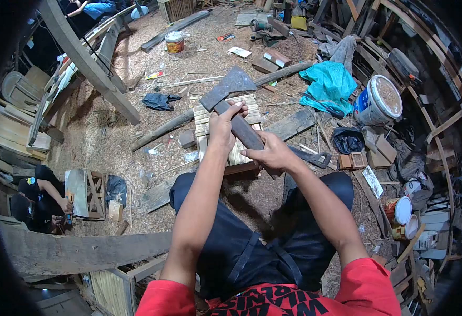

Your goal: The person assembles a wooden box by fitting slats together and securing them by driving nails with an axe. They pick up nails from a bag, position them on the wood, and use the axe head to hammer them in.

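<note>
A hatchet with a broad dark metal head (230, 86) and a thick wooden handle is held out in front of me over a small slatted wooden stool (207, 121). My left hand (224, 124) grips the handle just below the head. My right hand (269, 154) wraps the handle lower down. I am seated, with my knees in dark trousers under the tool. A hand saw (315, 158) lies on the ground just beyond my right hand.
Wood shavings cover the floor. A long pole (162, 129) runs behind the stool. A white bucket (381, 100), a teal cloth (328, 84) and paint tins (399, 210) are on the right. Another person (38, 203) crouches at left by a wooden frame (91, 192).
</note>
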A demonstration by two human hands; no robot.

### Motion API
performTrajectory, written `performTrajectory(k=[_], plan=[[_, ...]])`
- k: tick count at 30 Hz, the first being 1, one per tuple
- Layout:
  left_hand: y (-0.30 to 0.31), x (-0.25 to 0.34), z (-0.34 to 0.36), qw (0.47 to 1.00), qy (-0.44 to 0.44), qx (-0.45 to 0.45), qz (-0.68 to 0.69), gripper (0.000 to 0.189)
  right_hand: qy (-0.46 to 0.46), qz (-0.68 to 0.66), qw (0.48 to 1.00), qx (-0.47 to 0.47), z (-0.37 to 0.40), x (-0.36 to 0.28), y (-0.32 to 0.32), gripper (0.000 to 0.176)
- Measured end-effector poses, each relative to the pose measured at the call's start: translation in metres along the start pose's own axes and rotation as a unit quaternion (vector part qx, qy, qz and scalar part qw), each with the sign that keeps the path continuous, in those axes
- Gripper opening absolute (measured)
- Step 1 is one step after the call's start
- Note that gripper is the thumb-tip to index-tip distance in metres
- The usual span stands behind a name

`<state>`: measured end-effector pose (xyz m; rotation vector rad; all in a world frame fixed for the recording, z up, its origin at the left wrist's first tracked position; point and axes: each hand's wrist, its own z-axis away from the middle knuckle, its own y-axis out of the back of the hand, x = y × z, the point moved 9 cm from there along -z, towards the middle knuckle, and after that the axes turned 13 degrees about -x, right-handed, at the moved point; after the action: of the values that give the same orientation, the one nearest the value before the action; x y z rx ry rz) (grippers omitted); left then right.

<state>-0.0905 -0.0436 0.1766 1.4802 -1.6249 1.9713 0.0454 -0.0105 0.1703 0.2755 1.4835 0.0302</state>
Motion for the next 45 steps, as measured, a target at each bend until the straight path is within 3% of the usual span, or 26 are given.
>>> performTrajectory(k=[20, 28, 29, 30, 32, 38, 42, 43, 45], plan=[[0.001, -0.015, -0.004, 0.998, 0.034, -0.020, 0.038, 0.029, -0.012, 0.005, 1.000, -0.005, 0.005, 0.003, 0.003, 0.035], [0.021, -0.033, -0.019, 0.989, 0.038, -0.072, 0.124, 0.073, 0.003, -0.063, 0.997, 0.050, 0.008, -0.002, 0.024, 0.036], [0.031, -0.039, -0.021, 0.993, 0.025, -0.013, 0.112, 0.051, -0.009, -0.064, 0.996, 0.061, 0.012, -0.005, 0.028, 0.036], [0.028, -0.027, -0.017, 1.000, -0.016, 0.005, -0.010, 0.043, -0.020, -0.065, 0.995, 0.074, 0.015, -0.008, 0.033, 0.035], [0.010, 0.000, -0.003, 0.963, -0.095, 0.038, -0.249, 0.029, -0.028, -0.047, 0.992, 0.110, 0.020, -0.014, 0.047, 0.033], [-0.011, 0.004, 0.002, 0.957, -0.119, -0.008, -0.265, 0.021, 0.026, -0.019, 0.982, 0.188, 0.031, -0.019, 0.087, 0.031], [-0.027, 0.010, 0.002, 0.953, -0.161, -0.012, -0.256, 0.024, 0.127, -0.097, 0.966, 0.205, 0.032, -0.036, 0.099, 0.053], [-0.021, 0.004, -0.003, 0.960, -0.149, 0.004, -0.236, 0.025, 0.103, -0.104, 0.964, 0.223, 0.037, -0.044, 0.105, 0.058], [-0.003, -0.015, -0.021, 0.950, -0.102, 0.010, -0.295, 0.024, 0.017, -0.078, 0.973, 0.216, 0.031, -0.020, 0.119, 0.046]])
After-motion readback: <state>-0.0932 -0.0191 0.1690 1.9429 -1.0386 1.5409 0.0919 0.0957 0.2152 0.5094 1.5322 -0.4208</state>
